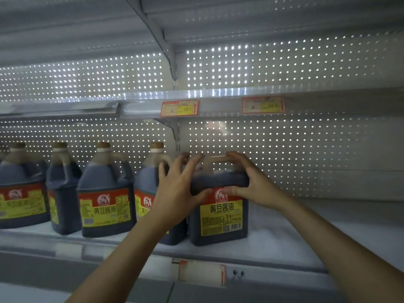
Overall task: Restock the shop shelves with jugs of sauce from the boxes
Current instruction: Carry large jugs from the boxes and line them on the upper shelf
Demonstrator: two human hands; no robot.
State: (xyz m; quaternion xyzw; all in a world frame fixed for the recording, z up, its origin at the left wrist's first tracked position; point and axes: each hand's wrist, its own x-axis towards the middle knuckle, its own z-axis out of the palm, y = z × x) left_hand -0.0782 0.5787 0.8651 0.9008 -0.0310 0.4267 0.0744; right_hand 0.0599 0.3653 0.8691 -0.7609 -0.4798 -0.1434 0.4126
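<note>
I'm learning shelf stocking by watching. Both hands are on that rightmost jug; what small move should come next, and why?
Probably let go and reach for another jug. The rightmost jug already stands upright on the shelf, label forward, beside its neighbour. The left hand and right hand only steady it, and bare shelf remains to its right.

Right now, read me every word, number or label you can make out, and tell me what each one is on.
"黄豆酱油": yellow label of the jug both hands hold.
"黄豆酱油": label of the third jug from the left.
"13.7", roughly: left price tag on the upper shelf edge.
Right price tag: blurred, unreadable.
Lower shelf tag, the labels' fine print, other jugs' labels: unreadable.
</note>
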